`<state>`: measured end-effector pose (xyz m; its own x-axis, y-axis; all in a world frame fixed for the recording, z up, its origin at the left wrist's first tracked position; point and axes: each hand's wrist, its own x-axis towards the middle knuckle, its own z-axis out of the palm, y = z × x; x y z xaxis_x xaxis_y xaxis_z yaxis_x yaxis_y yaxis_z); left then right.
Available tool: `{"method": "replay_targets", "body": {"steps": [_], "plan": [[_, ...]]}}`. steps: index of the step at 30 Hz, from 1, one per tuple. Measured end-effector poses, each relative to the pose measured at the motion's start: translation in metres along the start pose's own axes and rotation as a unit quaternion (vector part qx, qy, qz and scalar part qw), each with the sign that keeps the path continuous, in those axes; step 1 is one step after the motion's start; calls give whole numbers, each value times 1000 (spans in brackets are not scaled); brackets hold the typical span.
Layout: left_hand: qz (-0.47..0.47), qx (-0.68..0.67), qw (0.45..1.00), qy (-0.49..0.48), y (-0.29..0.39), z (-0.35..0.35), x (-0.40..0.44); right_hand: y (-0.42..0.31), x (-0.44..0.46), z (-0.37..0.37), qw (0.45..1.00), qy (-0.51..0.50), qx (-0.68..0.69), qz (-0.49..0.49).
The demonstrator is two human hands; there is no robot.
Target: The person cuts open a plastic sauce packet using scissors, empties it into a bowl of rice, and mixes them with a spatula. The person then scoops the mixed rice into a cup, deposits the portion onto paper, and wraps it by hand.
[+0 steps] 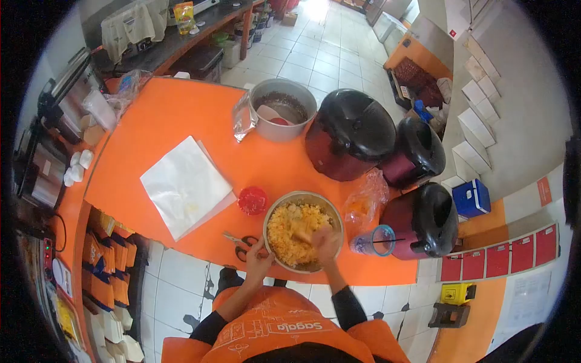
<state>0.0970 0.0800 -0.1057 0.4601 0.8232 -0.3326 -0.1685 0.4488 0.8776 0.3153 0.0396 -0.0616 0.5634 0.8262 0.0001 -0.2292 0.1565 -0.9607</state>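
Note:
A metal bowl full of yellow-orange rice stands near the front edge of the orange table. My left hand is closed on the bowl's left rim. Over the right side of the rice is my right hand, smeared by motion, closed round a tan spatula whose end dips into the rice. Scissors with black handles lie beside my left hand. Behind them sits a red-lidded tub. A blue-rimmed clear cup with a black straw stands right of the bowl.
White paper sheets lie on the left of the orange table. A grey pot with foil beside it stands at the back. Several dark red lidded containers line the right, near a crumpled plastic bag.

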Motion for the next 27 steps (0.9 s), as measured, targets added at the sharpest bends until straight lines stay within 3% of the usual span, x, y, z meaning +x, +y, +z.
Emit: {"method": "replay_targets", "body": {"steps": [2, 4, 6, 7, 9, 10, 12, 13, 14, 16, 19, 22, 23, 25, 27], "plan": [[58, 58, 997, 1, -15, -5, 9, -20, 1, 11, 999, -6, 33, 22], [58, 61, 996, 7, -16, -4, 12, -68, -26, 39, 990, 20, 132, -49], [34, 49, 998, 9, -10, -2, 8, -32, -62, 53, 984, 74, -57, -149], [36, 33, 999, 6, -6, 0, 7, -20, -56, 46, 984, 75, -56, -149], [39, 19, 999, 3, 10, 5, 4, 20, -34, 22, 984, 127, 119, 34], [33, 27, 999, 3, 21, 9, 1, 37, -26, 10, 959, 150, 205, 126], [22, 37, 999, -4, 13, 6, -1, 15, -21, 10, 963, 158, 190, 109], [35, 44, 998, 3, -9, -1, 8, -21, -14, 23, 987, 134, 88, -3], [47, 49, 998, 14, -21, -4, 13, -36, -15, 25, 988, 130, 86, -4], [43, 37, 998, 17, -17, -2, 11, -52, -22, 28, 991, -26, 110, -69], [42, 28, 999, 3, 3, 3, 5, 14, -74, 20, 991, 6, -125, -52], [43, 27, 999, -5, 4, 3, 5, 31, -84, 47, 944, -153, -281, -87], [37, 28, 999, -4, 2, 1, 6, 35, -77, 46, 938, -160, -293, -88], [45, 36, 998, 25, 17, 11, 1, 27, -53, 37, 992, -25, -125, 11], [54, 44, 996, 47, 23, 16, 1, 10, -29, 31, 990, 107, 67, 55]]}}
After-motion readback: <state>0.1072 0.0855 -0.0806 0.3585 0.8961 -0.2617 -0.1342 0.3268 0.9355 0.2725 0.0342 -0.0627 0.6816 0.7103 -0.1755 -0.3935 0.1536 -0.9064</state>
